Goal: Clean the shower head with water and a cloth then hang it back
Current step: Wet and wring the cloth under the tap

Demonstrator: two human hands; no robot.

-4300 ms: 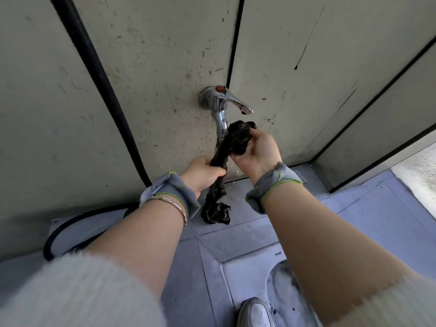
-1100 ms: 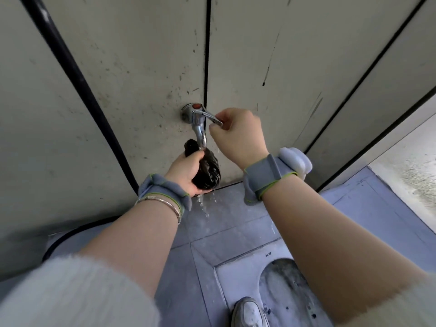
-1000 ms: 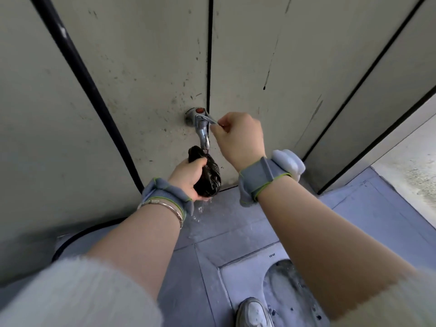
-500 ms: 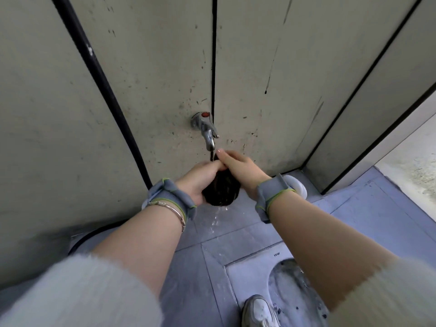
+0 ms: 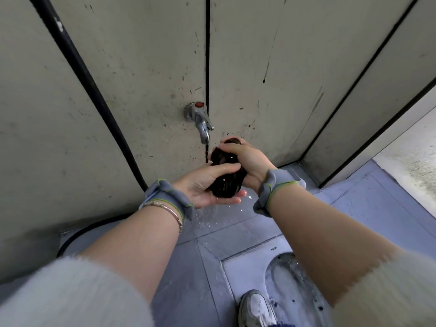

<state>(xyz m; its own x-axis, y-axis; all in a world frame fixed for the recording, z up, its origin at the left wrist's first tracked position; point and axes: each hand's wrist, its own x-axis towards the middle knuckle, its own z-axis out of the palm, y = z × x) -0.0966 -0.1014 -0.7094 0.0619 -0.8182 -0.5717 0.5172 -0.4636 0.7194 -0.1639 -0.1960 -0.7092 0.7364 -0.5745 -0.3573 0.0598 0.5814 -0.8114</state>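
Person's forearms and foot, seen from the head camera. Both forearms are bare from wrist to near the elbow, where fuzzy off-white knit sleeves (image 5: 70, 296) are pushed up. Each wrist carries a grey fabric band edged with a thin yellow-green line; the band on the right wrist (image 5: 273, 188) bears a pale rounded module on its outer side. Beside the left wristband (image 5: 165, 197) sits a slim metallic bangle (image 5: 168, 212). One white sneaker (image 5: 256, 309) shows at the lower edge.
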